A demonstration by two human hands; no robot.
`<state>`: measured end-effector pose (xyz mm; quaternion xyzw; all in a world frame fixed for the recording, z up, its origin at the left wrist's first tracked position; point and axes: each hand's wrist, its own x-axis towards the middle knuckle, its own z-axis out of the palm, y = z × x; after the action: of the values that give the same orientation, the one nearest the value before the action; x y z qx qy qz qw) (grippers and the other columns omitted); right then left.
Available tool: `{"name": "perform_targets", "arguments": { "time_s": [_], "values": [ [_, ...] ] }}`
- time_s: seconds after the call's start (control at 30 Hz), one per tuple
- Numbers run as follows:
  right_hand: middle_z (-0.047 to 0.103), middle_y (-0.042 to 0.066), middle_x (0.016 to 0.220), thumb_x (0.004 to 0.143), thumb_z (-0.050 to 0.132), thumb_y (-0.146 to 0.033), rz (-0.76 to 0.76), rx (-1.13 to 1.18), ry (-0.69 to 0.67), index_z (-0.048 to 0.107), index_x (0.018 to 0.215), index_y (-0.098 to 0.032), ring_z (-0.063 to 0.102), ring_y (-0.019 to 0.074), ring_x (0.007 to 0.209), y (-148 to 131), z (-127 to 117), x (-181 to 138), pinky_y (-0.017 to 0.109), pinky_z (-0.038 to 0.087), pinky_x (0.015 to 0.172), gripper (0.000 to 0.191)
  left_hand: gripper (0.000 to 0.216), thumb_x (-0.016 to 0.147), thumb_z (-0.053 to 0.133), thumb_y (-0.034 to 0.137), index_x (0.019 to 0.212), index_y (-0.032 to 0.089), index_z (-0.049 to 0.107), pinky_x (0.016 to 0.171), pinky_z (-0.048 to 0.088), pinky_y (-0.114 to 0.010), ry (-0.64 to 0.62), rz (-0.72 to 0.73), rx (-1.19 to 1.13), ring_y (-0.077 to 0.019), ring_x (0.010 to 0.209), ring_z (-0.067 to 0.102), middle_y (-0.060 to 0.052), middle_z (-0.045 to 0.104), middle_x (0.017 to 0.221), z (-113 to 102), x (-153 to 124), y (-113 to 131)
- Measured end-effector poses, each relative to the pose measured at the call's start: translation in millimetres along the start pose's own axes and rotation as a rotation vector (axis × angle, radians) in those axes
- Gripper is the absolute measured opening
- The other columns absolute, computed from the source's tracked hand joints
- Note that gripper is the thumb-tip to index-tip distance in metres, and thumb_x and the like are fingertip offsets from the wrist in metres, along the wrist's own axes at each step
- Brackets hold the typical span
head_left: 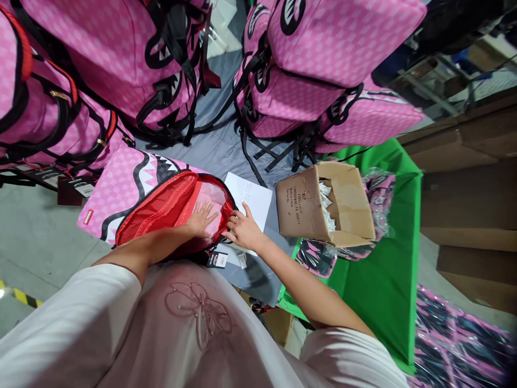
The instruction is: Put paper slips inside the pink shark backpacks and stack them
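A pink checked backpack point(115, 186) with a shark-mouth print lies in front of me, unzipped, its red lining point(157, 210) showing. My left hand point(201, 220) reaches into the opening, fingers spread flat over a pale pink sheet-like piece inside. At the right end of the opening, my right hand point(243, 229) has its fingers curled on the red-and-black edge of the bag. A black-and-white hang tag point(217, 260) dangles from the near side. Under that end lies a white sheet of paper point(256, 202).
Pink backpacks point(109, 59) stand at the back left, more pink backpacks point(311, 97) at the back right. An open cardboard box point(301, 207) with white packets sits beside a green fabric bin point(379, 302). Plastic-wrapped pink-and-black goods point(456, 339) lie at the lower right.
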<state>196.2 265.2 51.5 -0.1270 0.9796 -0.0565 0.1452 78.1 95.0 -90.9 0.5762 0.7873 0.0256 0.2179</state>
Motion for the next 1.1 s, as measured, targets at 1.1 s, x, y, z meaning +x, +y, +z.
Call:
{"name": "perform_targets", "arguments": {
  "time_s": [1.1],
  "values": [
    [0.073, 0.012, 0.094, 0.1, 0.053, -0.036, 0.166, -0.003, 0.073, 0.075, 0.093, -0.014, 0.058, 0.0293, 0.115, -22.0, 1.1, 1.5, 0.063, 0.014, 0.12, 0.032, 0.053, 0.092, 0.058, 0.036, 0.137, 0.009, 0.057, 0.12, 0.02, -0.056, 0.159, 0.055, 0.076, -0.0351, 0.14, 0.041, -0.023, 0.051, 0.147, -56.7, 48.4, 10.1]
  ]
}}
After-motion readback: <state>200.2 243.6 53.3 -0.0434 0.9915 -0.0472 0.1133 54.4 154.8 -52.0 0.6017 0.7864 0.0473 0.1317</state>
